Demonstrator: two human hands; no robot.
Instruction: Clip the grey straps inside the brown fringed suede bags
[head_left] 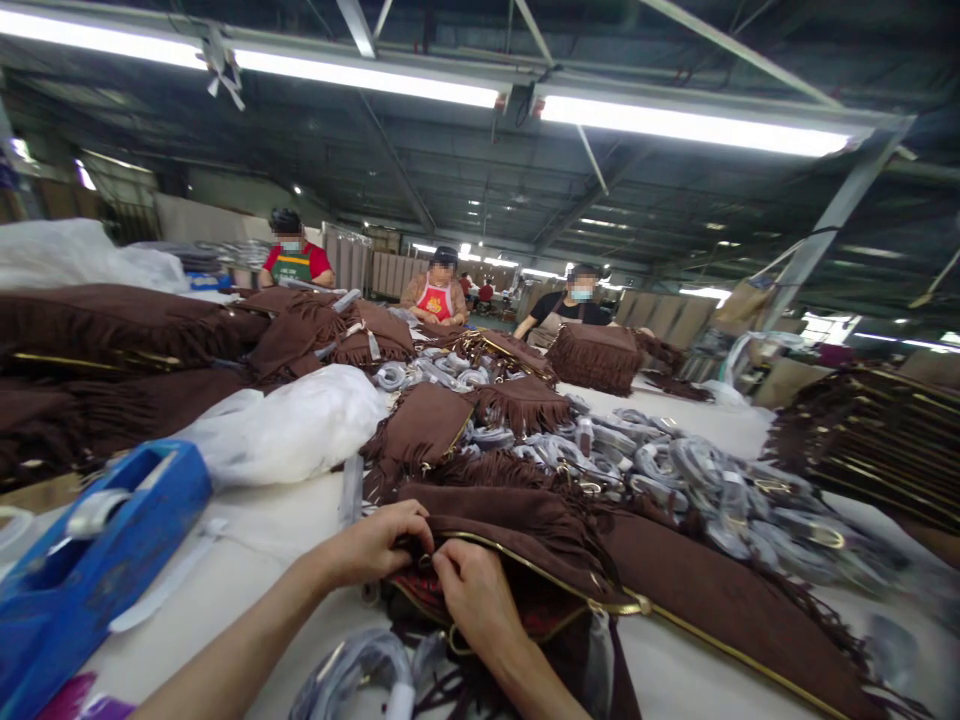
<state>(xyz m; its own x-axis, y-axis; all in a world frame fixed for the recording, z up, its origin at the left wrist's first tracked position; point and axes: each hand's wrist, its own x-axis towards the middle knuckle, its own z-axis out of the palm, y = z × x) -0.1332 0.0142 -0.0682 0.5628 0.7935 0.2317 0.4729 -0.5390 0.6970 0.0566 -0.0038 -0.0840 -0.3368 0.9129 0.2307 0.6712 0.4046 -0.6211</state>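
Observation:
A brown fringed bag (pixel 510 510) lies in front of me, its gold zipper undone and a reddish lining showing in the opening. My left hand (pixel 394 540) is closed on the bag's left end, with the fingertips curled at the edge by the zipper. Close beside it, my right hand (pixel 476 595) pinches the same end of the opening, its wrist crossing over the lining. A small metal ring shows near the fingertips; exactly what each fingertip grips is partly hidden. Below my hands lies a coiled strap in clear plastic (pixel 360 670).
A blue tape dispenser (pixel 105 570) stands at the left, before a white plastic bag (pixel 292 425). Plastic-wrapped straps (pixel 697 465) are heaped mid-table. More brown bags (pixel 870 450) are stacked at the right. Several co-workers (pixel 439 295) are across the table.

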